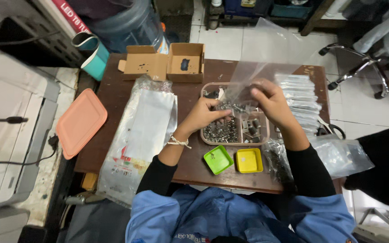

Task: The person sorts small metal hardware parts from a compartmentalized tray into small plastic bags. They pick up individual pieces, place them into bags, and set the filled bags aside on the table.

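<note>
My left hand (205, 114) is pinched around a few small metal screws above a clear divided tray (208, 141) full of screws and small metal parts. My right hand (271, 101) grips the mouth of a small clear plastic bag (262, 63) that stands up above the tray's far side. The two hands meet over the tray's middle. A thread bracelet sits on my left wrist.
A green dish (218, 159) and a yellow dish (249, 160) lie at the near table edge. A large plastic sack (140, 135) lies left; filled small bags (300, 101) stack at right. An open cardboard box (167, 63) is behind, an orange lid (80, 122) hangs off the left.
</note>
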